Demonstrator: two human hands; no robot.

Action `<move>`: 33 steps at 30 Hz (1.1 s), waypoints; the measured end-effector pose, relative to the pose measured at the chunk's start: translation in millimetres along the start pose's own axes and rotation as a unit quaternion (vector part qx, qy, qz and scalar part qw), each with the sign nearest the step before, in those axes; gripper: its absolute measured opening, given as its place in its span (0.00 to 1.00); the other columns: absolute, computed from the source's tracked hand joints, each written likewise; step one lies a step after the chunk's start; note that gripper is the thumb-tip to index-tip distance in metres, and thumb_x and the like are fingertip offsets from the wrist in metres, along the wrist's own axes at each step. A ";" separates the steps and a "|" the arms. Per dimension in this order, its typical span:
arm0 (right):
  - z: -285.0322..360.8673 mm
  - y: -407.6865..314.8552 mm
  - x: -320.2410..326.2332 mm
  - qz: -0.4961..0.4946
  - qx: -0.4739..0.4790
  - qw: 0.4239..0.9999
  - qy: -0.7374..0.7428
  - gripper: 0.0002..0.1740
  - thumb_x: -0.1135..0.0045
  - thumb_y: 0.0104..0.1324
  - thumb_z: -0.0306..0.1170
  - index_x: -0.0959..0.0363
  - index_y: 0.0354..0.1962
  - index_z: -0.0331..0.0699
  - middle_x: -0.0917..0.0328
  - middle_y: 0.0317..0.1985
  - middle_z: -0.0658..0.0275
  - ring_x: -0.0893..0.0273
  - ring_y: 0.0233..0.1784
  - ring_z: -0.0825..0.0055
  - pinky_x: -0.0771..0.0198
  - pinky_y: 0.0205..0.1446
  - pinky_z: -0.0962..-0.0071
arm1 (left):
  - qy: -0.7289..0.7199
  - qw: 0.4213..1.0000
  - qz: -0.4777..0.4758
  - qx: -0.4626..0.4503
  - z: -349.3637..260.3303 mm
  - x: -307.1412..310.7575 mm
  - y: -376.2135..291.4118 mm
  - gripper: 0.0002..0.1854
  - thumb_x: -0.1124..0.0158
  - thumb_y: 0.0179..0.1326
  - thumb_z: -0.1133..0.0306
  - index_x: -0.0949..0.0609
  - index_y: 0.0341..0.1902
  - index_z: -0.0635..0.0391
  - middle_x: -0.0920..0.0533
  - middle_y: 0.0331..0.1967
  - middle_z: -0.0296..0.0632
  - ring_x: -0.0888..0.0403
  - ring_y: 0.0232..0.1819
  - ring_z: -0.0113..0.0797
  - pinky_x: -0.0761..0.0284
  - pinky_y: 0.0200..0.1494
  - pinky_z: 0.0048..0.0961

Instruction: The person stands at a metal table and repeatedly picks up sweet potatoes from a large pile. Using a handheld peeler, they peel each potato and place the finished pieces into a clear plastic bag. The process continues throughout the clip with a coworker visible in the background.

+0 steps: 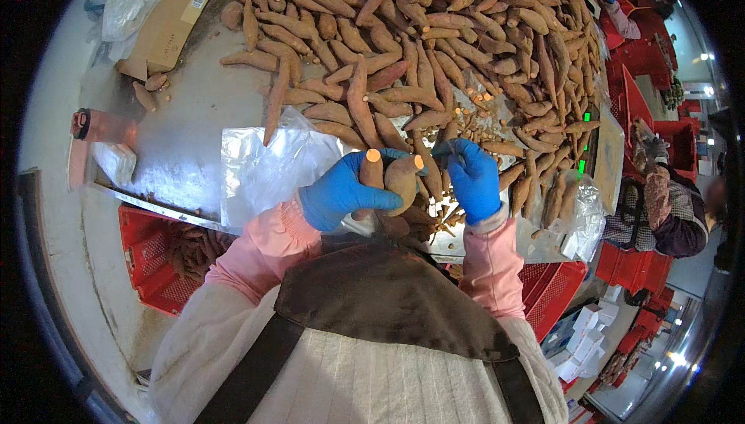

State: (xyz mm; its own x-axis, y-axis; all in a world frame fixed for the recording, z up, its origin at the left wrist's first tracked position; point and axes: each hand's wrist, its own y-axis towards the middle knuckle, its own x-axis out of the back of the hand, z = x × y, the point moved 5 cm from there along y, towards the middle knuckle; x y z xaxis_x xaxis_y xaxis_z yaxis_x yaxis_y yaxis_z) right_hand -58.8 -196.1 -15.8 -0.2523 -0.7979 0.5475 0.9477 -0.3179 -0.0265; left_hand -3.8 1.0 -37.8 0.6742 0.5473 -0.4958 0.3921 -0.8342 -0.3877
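Both of my hands wear blue gloves. My left hand [343,191] grips two sweet potatoes side by side, a slim one [371,175] and a rounder one [401,185]. Each shows an orange cut face at its upper end. Just right of them is my right hand [470,176], its fingers curled in. Whether it holds something small is hidden. A large heap of sweet potatoes [372,34] covers the far side of the metal table [180,162]. Small root trimmings [445,223] lie below and between my hands. A clear plastic bag [273,162] lies beside my left hand.
A cardboard piece [166,22], a reddish bottle [107,126] and a white packet [115,162] lie at left. Red crates [145,255] [553,290] stand below the table edge. Another clear bag [585,208] is at right. Beyond it, a co-worker [663,208] is near more red crates.
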 end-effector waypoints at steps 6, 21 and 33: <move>58.7 -9.7 -7.7 0.045 0.078 0.996 -0.015 0.15 0.55 0.59 0.22 0.28 0.45 0.32 0.22 0.37 0.62 0.26 0.34 0.77 0.31 0.40 0.77 | -0.089 0.994 -0.058 0.011 -0.2 -1.6 -1.3 0.23 0.34 0.50 0.78 0.25 0.52 0.59 0.20 0.41 0.40 0.22 0.43 0.34 0.24 0.46 0.31; 33.7 -32.0 -51.9 0.105 -0.147 0.895 0.408 0.29 0.47 0.60 0.21 0.40 0.60 0.31 0.31 0.57 0.59 0.33 0.57 0.75 0.38 0.60 0.75 | -0.252 0.961 -0.090 -0.071 2.0 14.8 0.9 0.16 0.38 0.55 0.71 0.24 0.48 0.58 0.22 0.36 0.37 0.24 0.40 0.31 0.29 0.45 0.27; 11.1 -28.2 -57.2 -0.068 0.054 0.994 0.060 0.36 0.57 0.53 0.17 0.39 0.62 0.40 0.27 0.51 0.53 0.26 0.44 0.72 0.31 0.48 0.73 | -0.419 0.900 -0.042 -0.111 13.6 1.7 10.1 0.21 0.48 0.61 0.69 0.31 0.58 0.58 0.25 0.50 0.42 0.28 0.53 0.35 0.34 0.59 0.32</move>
State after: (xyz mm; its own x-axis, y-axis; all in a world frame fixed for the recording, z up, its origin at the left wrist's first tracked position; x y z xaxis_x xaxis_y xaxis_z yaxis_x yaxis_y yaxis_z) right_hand -69.0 -135.7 -37.1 -0.3947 -0.8089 0.4358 0.9171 -0.3756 0.1336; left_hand -7.2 -5.5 -53.1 -0.0358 0.3899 -0.9201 0.5972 -0.7299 -0.3326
